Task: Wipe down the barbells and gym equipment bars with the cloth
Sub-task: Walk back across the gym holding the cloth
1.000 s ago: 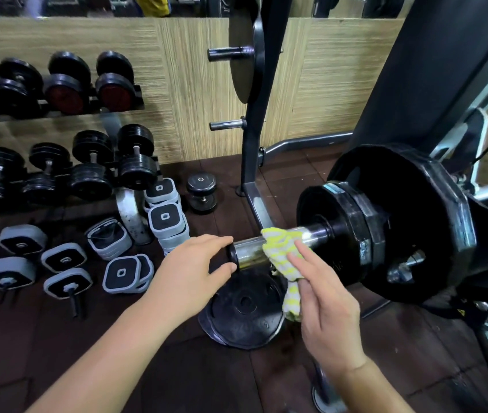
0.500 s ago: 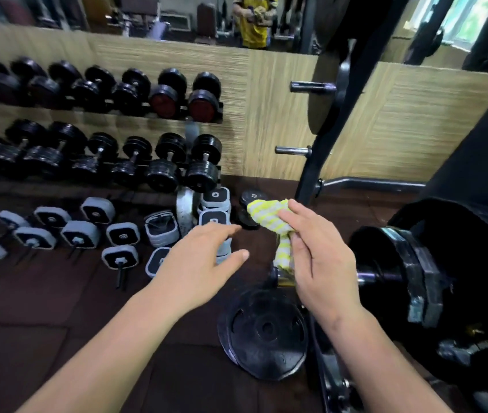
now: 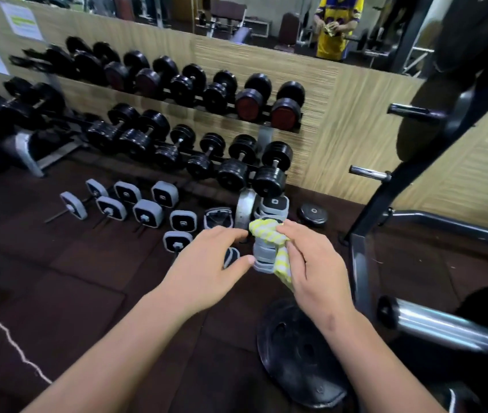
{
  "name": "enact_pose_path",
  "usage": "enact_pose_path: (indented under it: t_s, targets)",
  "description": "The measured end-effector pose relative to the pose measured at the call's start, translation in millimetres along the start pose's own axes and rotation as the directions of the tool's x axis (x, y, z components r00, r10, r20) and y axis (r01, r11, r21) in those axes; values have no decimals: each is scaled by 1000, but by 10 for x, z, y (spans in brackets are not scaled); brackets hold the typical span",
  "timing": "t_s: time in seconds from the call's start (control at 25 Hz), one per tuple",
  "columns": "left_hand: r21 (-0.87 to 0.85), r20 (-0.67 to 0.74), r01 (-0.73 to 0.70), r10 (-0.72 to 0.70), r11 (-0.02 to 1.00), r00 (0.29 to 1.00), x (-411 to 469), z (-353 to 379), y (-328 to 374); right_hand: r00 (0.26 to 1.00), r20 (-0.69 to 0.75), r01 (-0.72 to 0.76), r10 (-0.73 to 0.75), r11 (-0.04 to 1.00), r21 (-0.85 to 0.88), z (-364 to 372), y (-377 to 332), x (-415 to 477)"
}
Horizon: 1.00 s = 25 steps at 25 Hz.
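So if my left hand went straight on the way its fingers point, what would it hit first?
Most likely the yellow striped cloth pinched in your right hand. Your left hand points straight at it, though depth is unclear.

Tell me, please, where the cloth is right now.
Centre of the head view: the right hand pinches the cloth, clear of the barbell sleeve at lower right.

A gym: a two-tier dumbbell rack (image 3: 177,114) stands along the wood-panelled wall under a mirror (image 3: 266,22), weight plates (image 3: 299,353) lie on dark rubber flooring (image 3: 58,293), beside a chrome barbell sleeve (image 3: 445,326).
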<state>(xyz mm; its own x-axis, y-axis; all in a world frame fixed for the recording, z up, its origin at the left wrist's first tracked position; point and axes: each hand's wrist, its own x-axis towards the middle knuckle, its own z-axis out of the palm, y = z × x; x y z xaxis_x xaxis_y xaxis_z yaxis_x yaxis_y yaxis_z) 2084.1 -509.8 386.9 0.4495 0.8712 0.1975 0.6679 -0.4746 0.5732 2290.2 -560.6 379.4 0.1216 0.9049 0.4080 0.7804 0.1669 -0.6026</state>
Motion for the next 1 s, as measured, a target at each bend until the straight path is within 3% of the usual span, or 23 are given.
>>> enact_pose_path:
  t_s: [0.2, 0.6, 0.84, 1.0]
  targets:
    - [24, -6, 74, -74, 997, 997, -130, -307, -692, 996, 90, 13, -14, 1000, 18, 805, -395, 212]
    - [114, -108, 327, -315, 938, 943, -93, -886, -1998, 924, 278, 230, -264, 962, 147, 2209, -810, 1073]
    - [116, -209, 536, -507, 836, 836, 239, -1170, -2712, 867, 349, 271, -354, 925, 265, 3149, -864, 1988]
    - [100, -294, 666, -617, 739, 730, 434, -1445, -3064, 795, 411, 313, -447, 882, 353, 3687, -1041, 2628]
